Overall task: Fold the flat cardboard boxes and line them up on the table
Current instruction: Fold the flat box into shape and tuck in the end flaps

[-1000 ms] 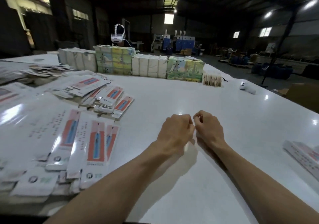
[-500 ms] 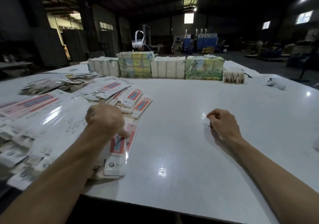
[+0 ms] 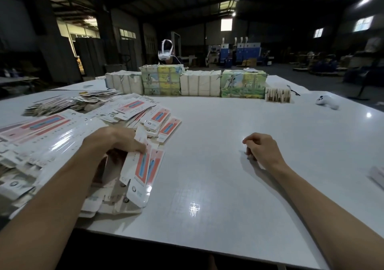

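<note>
Flat white cardboard boxes with red and blue print lie in loose heaps over the left part of the white table. My left hand grips one flat box at its upper end, its top lifted off the near pile and its lower end hanging down over it. My right hand rests on the bare tabletop to the right, fingers curled in, holding nothing I can see.
Bundled stacks of packed boxes form a row along the far edge. A white controller lies far right. A person wearing a white headset sits behind the row. Another box shows at the right edge.
My left hand went from beside my right hand over to the near pile and took hold of a flat box, tilting it up. My right hand stayed on the table.
</note>
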